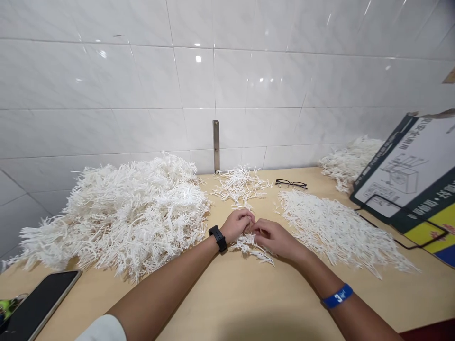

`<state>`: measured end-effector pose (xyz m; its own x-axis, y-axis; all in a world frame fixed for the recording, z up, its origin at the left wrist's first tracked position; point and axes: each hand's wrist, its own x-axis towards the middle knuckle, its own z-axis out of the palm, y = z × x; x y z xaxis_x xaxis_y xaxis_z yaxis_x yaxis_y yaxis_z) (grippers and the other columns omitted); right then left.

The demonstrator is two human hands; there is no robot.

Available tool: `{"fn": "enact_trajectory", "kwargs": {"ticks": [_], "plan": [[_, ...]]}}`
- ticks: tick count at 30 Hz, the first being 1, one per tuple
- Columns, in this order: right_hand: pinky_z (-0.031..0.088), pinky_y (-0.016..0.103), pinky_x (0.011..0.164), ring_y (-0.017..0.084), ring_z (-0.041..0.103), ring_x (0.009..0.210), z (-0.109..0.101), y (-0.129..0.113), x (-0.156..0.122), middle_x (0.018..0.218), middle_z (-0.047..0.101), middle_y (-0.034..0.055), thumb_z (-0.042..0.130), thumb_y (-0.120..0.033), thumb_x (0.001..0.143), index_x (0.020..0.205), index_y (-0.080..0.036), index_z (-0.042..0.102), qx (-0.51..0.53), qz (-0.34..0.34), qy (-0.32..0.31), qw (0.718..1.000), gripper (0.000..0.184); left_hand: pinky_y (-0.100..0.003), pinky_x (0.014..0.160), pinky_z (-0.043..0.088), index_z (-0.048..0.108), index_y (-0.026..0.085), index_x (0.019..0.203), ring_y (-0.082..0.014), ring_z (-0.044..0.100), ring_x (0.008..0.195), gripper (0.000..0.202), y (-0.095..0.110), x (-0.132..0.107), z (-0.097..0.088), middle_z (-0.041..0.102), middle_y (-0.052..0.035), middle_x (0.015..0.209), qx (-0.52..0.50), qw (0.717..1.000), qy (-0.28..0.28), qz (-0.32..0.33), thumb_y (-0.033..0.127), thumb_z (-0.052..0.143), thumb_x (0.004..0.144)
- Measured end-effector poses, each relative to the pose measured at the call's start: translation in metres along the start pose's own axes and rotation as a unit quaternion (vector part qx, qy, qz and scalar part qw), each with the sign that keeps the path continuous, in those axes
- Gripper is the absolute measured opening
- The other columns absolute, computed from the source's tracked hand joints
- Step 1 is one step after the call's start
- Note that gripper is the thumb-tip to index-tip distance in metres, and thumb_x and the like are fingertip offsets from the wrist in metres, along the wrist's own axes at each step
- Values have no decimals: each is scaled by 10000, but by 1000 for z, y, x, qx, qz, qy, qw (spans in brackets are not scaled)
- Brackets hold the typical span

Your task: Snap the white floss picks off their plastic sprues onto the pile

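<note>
My left hand (239,225), with a black watch at the wrist, is closed with its fingers curled inward. Against its fingertips, my right hand (273,238) is pinched shut; a blue band is round that wrist. A bit of white branched strand shows between the fingers, mostly hidden by them. Just below the hands lies a small clump of white branched strands (253,247) on the wooden table (227,293). Beyond the hands is another loose clump of these strands (241,185).
A big heap of white strands (142,213) fills the left side. To the right is a flatter spread of strands (334,227). Black glasses (291,184), a leaning printed box (401,175), a black wire frame (419,244), a phone (42,303) and a tiled wall (249,80) surround the work.
</note>
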<state>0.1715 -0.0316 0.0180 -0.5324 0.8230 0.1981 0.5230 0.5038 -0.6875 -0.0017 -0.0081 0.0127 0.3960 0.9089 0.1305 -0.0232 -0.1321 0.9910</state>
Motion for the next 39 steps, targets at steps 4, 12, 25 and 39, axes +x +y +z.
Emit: {"fn": "enact_trajectory", "kwargs": {"ticks": [4, 12, 25, 39], "plan": [[380, 252, 668, 142, 522, 717, 7, -1, 1, 874, 627, 25, 548, -116, 755, 969, -207, 682, -11, -22, -28, 999, 268, -205, 441, 320, 578, 133, 768, -76, 368, 395, 151, 1, 1, -2, 393, 66, 413, -22, 1000, 13, -12, 229, 462, 755], [381, 245, 679, 161, 557, 784, 13, -4, 2, 881, 653, 36, 520, -97, 744, 810, -183, 656, -10, -61, -36, 997, 174, -212, 422, 309, 574, 127, 771, -76, 393, 375, 173, 0, 1, -2, 416, 61, 440, -54, 998, -37, 8, 276, 487, 759], [244, 249, 539, 111, 320, 562, -2, 7, 3, 570, 326, -44, 443, -217, 783, 606, -196, 341, 46, 49, 134, 989, 205, -194, 486, 345, 548, 148, 951, -70, 404, 478, 219, 2, 0, 0, 466, 50, 551, 24, 999, -5, -30, 304, 511, 803], [339, 253, 625, 128, 406, 653, 1, 8, 4, 669, 440, -20, 438, -460, 901, 711, -173, 485, 163, 41, 17, 986, 348, -231, 529, 343, 457, 163, 686, -92, 396, 533, 416, -4, 0, -3, 418, 31, 575, 92, 991, -102, -8, 552, 470, 830]]}}
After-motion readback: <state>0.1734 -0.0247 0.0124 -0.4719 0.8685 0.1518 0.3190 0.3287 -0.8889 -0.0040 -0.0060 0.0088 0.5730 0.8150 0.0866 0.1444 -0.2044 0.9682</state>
